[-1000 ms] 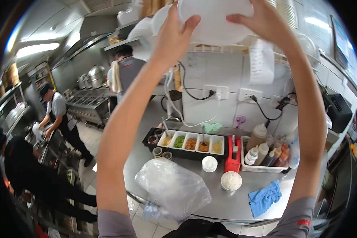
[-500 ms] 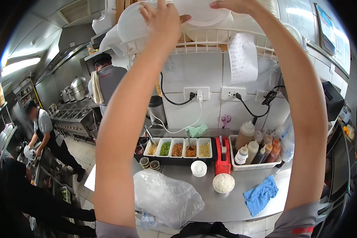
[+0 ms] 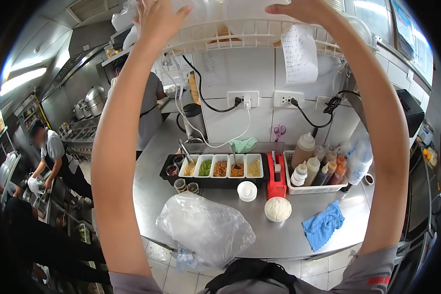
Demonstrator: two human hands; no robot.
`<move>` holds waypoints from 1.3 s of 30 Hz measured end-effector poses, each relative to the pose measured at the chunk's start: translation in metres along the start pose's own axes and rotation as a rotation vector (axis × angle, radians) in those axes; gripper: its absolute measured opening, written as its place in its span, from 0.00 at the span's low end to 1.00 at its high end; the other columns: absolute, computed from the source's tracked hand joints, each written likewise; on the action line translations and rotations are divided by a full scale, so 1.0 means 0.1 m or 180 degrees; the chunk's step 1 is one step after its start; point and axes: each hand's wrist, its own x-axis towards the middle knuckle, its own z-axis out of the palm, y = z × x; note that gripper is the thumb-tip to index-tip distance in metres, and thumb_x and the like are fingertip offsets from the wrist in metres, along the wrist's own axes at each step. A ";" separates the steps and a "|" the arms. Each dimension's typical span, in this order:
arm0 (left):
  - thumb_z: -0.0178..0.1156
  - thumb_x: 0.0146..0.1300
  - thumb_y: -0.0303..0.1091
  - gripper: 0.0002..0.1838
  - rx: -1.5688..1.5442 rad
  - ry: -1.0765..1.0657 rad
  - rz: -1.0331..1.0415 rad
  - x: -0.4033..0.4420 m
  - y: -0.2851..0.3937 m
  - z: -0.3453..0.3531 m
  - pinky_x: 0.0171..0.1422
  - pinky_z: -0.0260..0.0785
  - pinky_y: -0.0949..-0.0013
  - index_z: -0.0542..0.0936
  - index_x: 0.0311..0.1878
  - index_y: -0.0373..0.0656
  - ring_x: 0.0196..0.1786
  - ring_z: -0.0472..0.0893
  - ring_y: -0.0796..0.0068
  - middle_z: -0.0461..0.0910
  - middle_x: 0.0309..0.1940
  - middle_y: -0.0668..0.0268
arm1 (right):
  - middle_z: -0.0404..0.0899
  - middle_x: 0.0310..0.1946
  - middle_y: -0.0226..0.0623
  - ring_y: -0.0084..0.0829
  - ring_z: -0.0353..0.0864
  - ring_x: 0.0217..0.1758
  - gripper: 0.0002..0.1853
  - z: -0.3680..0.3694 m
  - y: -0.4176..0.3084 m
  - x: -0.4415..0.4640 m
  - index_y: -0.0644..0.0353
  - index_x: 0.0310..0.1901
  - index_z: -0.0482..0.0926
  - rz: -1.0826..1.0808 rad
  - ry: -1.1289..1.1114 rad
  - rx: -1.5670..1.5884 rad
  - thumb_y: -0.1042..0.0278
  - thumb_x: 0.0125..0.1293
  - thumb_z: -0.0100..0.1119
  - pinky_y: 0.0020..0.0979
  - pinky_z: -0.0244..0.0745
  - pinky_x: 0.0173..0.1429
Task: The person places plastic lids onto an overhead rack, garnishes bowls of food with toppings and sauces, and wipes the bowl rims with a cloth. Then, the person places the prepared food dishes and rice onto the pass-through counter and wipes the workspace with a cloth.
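"How far are we?"
"The bowl (image 3: 278,219) on the worktop (image 3: 274,240) is full but uncovered. The pale tubs (image 3: 250,10) sit on the rack (image 3: 250,35), between our left hand (image 3: 159,24) and right hand (image 3: 306,11)."
"Do our fingers (image 3: 183,11) grip?"
"We can't tell."

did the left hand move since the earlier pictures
Yes, the left hand has shifted left along the white wire rack, to near the rack's left end.

Commercial kitchen, likely restaurant. Left of frame has a stove (image 3: 81,134), big steel pots (image 3: 95,103) and a person (image 3: 54,152) in a dark apron. Centre shows a metal counter (image 3: 272,240) with food tubs (image 3: 253,177) in a row, squeeze bottles (image 3: 306,145) right of them, white wall tiles (image 3: 258,78) behind.
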 end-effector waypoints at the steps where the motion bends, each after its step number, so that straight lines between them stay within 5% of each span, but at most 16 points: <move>1: 0.69 0.43 0.35 0.48 -0.0024 -0.0095 -0.0001 -0.03 -0.11 0.06 0.65 0.50 0.51 0.52 0.67 0.51 0.66 0.53 0.47 0.52 0.62 0.48 | 0.73 0.48 0.50 0.45 0.68 0.56 0.31 0.08 -0.01 -0.02 0.61 0.53 0.69 -0.0180 0.0540 -0.0114 0.53 0.49 0.63 0.45 0.57 0.61; 2: 0.70 0.42 0.34 0.50 -0.0044 -0.0195 -0.0004 -0.05 -0.21 0.15 0.65 0.51 0.52 0.51 0.67 0.51 0.65 0.54 0.47 0.53 0.62 0.47 | 0.73 0.49 0.49 0.45 0.68 0.57 0.29 0.13 -0.01 -0.01 0.61 0.52 0.70 -0.0363 0.1075 -0.0218 0.54 0.50 0.62 0.45 0.57 0.61; 8: 0.74 0.33 0.35 0.52 0.0273 -0.0601 -0.0393 0.06 -0.09 0.07 0.65 0.53 0.58 0.56 0.65 0.49 0.63 0.58 0.47 0.56 0.60 0.47 | 0.68 0.55 0.47 0.45 0.64 0.60 0.26 -0.07 -0.55 0.01 0.61 0.52 0.71 -0.0343 0.0704 0.0185 0.59 0.51 0.61 0.47 0.57 0.60; 11: 0.75 0.32 0.37 0.50 -0.0713 -0.0932 0.0142 0.17 -0.31 0.12 0.66 0.53 0.59 0.59 0.62 0.46 0.63 0.59 0.50 0.59 0.60 0.49 | 0.66 0.56 0.48 0.47 0.63 0.60 0.29 0.16 -0.47 0.07 0.58 0.56 0.67 -0.0033 0.0631 -0.0049 0.61 0.51 0.61 0.48 0.57 0.60; 17: 0.75 0.33 0.43 0.51 -0.0386 -0.0158 0.0128 0.06 -0.53 0.56 0.67 0.52 0.57 0.58 0.62 0.42 0.65 0.57 0.53 0.62 0.59 0.49 | 0.65 0.57 0.51 0.51 0.66 0.58 0.35 0.32 -0.42 0.00 0.50 0.61 0.62 0.0507 0.0368 0.0125 0.62 0.50 0.63 0.49 0.62 0.58; 20: 0.70 0.42 0.46 0.49 -0.0767 -0.1309 -0.0942 -0.01 -0.13 0.03 0.69 0.48 0.57 0.54 0.66 0.43 0.67 0.54 0.52 0.58 0.62 0.49 | 0.66 0.56 0.51 0.52 0.68 0.55 0.36 0.30 -0.36 0.01 0.50 0.61 0.61 0.0490 0.0058 0.0250 0.61 0.49 0.64 0.46 0.64 0.57; 23: 0.62 0.48 0.59 0.37 -0.0552 -0.1435 -0.1078 0.10 -0.56 0.04 0.57 0.63 0.59 0.69 0.58 0.46 0.53 0.73 0.53 0.71 0.53 0.53 | 0.68 0.53 0.51 0.51 0.69 0.54 0.35 0.25 -0.28 0.10 0.51 0.61 0.62 0.0385 -0.0151 0.0434 0.59 0.49 0.63 0.44 0.65 0.57; 30: 0.60 0.55 0.41 0.25 -0.0098 -0.0843 -0.0180 0.08 -0.57 0.02 0.55 0.66 0.60 0.69 0.56 0.45 0.52 0.74 0.55 0.75 0.48 0.54 | 0.70 0.50 0.51 0.50 0.68 0.54 0.28 0.42 -0.36 0.09 0.58 0.56 0.67 -0.0513 0.1469 -0.0355 0.61 0.52 0.60 0.40 0.65 0.57; 33: 0.58 0.52 0.36 0.20 -0.0332 -0.0533 -0.0323 0.08 -0.62 0.10 0.54 0.67 0.60 0.74 0.51 0.47 0.49 0.75 0.55 0.78 0.46 0.57 | 0.70 0.48 0.51 0.49 0.68 0.54 0.25 0.63 -0.61 0.34 0.60 0.54 0.69 -0.0931 0.0731 0.0663 0.63 0.53 0.59 0.39 0.64 0.57; 36: 0.52 0.50 0.30 0.19 -0.0611 -0.0550 -0.0410 0.11 -0.66 0.09 0.53 0.67 0.62 0.75 0.48 0.47 0.49 0.76 0.57 0.78 0.45 0.57 | 0.73 0.44 0.49 0.47 0.71 0.50 0.19 0.97 -0.94 0.58 0.59 0.47 0.75 -0.0675 0.1443 0.0819 0.64 0.53 0.60 0.40 0.67 0.53; 39: 0.51 0.52 0.34 0.18 -0.0795 -0.0378 -0.0889 0.06 -0.59 0.08 0.53 0.67 0.63 0.75 0.49 0.48 0.48 0.77 0.58 0.78 0.45 0.58 | 0.76 0.40 0.47 0.47 0.74 0.45 0.15 1.05 -1.07 0.78 0.57 0.45 0.77 -0.0226 0.1112 0.0837 0.67 0.54 0.58 0.39 0.70 0.45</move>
